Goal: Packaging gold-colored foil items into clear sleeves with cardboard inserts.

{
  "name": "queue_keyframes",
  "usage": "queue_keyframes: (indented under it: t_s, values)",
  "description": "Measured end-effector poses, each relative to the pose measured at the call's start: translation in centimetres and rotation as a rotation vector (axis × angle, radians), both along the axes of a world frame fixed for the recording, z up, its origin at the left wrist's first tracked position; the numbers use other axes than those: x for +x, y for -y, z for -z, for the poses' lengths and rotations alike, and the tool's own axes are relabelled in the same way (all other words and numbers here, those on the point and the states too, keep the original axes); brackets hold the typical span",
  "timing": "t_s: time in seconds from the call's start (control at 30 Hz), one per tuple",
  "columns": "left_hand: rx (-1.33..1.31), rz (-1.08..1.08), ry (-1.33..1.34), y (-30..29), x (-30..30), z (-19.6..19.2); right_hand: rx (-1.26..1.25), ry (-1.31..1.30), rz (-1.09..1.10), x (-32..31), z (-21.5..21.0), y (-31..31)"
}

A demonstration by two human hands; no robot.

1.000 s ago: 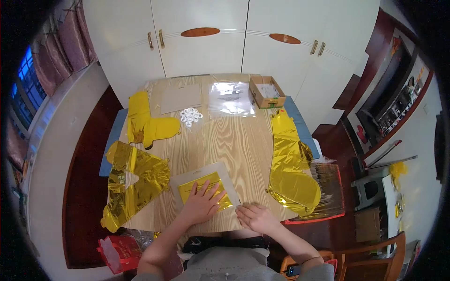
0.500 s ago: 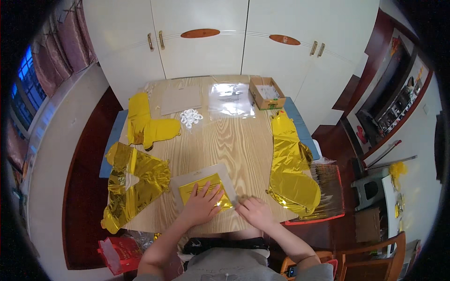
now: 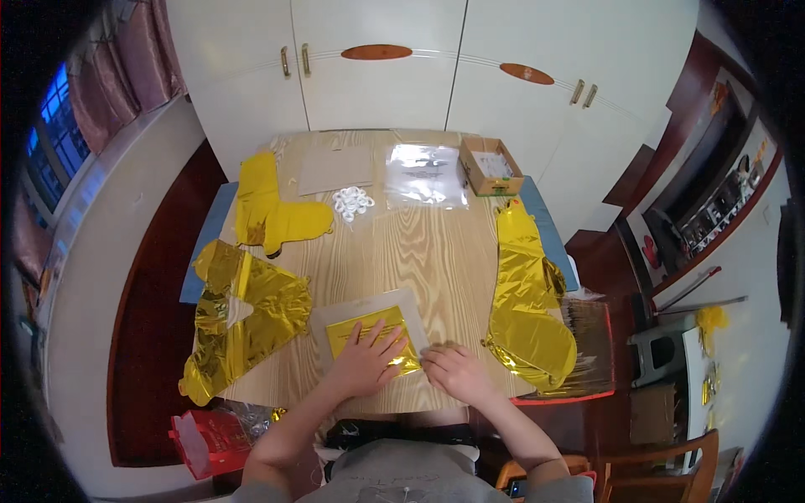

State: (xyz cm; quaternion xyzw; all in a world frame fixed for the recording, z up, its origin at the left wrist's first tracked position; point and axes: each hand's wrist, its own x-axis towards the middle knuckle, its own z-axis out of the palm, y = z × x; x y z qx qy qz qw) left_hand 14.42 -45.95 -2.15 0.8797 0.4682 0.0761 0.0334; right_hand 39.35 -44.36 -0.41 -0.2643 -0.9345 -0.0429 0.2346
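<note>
In front of me on the table lies a flat clear bag (image 3: 404, 300) with a grey card and a folded gold foil balloon (image 3: 342, 333) inside. My left hand (image 3: 366, 365) rests flat on the gold foil, fingers spread. At the bag's lower right edge is my right hand (image 3: 457, 373), its fingers bent and pressed together on the edge; the fingertips are partly hidden. Flat gold foil balloons are laid out around: one (image 3: 243, 310) to my left, another (image 3: 289, 220) farther back on the left, and a long one (image 3: 528, 293) to my right.
At the back are a grey card stack (image 3: 335, 170), a pile of white rings (image 3: 352, 201), clear plastic bags (image 3: 426, 174) and an open cardboard box (image 3: 490, 165). A red bag (image 3: 210, 442) stands below the table at left; a wooden chair (image 3: 658, 469) is at lower right.
The view has shifted slightly, so the table things appear a little to the right. Both hands stay at the bag, with hardly any movement against it.
</note>
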Motion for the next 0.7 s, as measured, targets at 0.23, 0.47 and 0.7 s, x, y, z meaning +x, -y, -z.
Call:
queue_keyframes:
  t_s: [0.23,0.47,0.7]
  values:
    - [0.118,0.044,0.116,0.3,-0.3,-0.4,-0.264,-0.164,0.031,-2.6,0.7,-5.0]
    - [0.096,-0.132,0.275,4.6,-2.4,-1.4,-0.314,-0.253,-0.047,-4.4,1.0,-8.6]
    - [0.144,-0.176,0.360,6.2,-2.3,-0.7,-0.368,-0.190,0.011,-5.6,1.4,-9.2]
